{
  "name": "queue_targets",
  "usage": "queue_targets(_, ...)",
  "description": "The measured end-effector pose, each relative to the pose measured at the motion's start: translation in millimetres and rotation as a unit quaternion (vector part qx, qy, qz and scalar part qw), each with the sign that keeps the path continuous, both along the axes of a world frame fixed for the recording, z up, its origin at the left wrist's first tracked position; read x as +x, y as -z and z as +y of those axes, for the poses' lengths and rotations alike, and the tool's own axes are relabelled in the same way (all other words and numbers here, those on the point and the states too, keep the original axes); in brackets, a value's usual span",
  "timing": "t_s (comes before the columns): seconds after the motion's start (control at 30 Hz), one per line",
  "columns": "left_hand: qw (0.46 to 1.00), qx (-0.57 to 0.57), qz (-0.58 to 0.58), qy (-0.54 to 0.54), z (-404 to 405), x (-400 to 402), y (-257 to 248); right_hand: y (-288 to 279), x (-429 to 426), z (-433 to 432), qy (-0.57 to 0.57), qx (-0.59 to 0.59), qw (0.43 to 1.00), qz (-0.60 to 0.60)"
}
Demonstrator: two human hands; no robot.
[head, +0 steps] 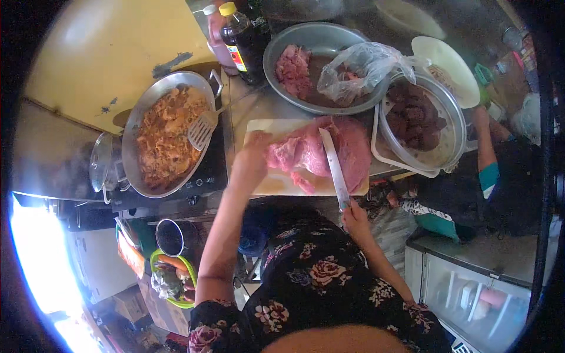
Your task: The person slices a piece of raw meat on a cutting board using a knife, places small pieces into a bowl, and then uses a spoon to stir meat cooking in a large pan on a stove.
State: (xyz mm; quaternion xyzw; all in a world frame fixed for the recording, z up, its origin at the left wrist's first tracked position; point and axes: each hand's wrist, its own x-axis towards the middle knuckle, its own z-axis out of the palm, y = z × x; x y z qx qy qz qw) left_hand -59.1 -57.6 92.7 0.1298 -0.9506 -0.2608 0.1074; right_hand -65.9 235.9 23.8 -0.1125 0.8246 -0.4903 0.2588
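Observation:
A large piece of raw meat (353,145) lies on a pale cutting board (260,128) on the counter. My right hand (356,220) grips the handle of a long kitchen knife (335,165), whose blade rests across the meat. At the board's left side, my left hand (252,161) is blurred beside the meat's pale, fatty end; its fingers are unclear, so I cannot tell whether it holds anything. A smaller strip of meat (303,183) lies near the board's front edge.
Left stands a pan of cooked food (170,132) with a slotted turner (204,128). Behind the board is a metal basin (287,39) with meat and a plastic bag (371,66). A bowl of dark meat chunks (415,117) stands right, near another person's arm (485,145). Bottles (238,44) stand behind.

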Motion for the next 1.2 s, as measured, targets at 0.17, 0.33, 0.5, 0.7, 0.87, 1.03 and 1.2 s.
queue_targets(0.17, 0.97, 0.085, -0.043, 0.223, 64.2, 8.5, 13.2, -0.9, 1.4, 0.2, 0.022, -0.053, 0.997, -0.042)
queue_targets(0.33, 0.989, -0.005, 0.031, 0.145, 70.8, 19.2, 43.0, -10.5, -0.3, -3.6, 0.005, -0.005, 1.0, 0.003)
queue_targets(0.5, 0.993, 0.095, 0.032, 0.06, 74.4, 29.5, 29.5, 14.8, -0.7, -0.3, 0.001, -0.029, 0.999, 0.038)
queue_targets(0.7, 0.904, 0.36, 0.146, -0.175, 58.7, 38.5, 18.7, -12.1, -5.4, -11.8, -0.024, -0.017, 0.999, 0.013)
queue_targets(0.87, 0.938, 0.263, 0.14, -0.176, 59.4, 42.6, 16.6, -8.7, -6.8, -16.0, -0.027, -0.043, 0.999, -0.015)
queue_targets(1.03, 0.847, 0.434, 0.225, -0.21, 68.7, 41.7, -0.8, -5.7, -6.8, -17.8, -0.056, -0.054, 0.997, 0.014)
queue_targets(1.2, 0.903, 0.347, 0.095, -0.234, 48.1, 60.8, 53.6, -15.8, -4.2, -25.2, -0.054, -0.048, 0.99, 0.117)
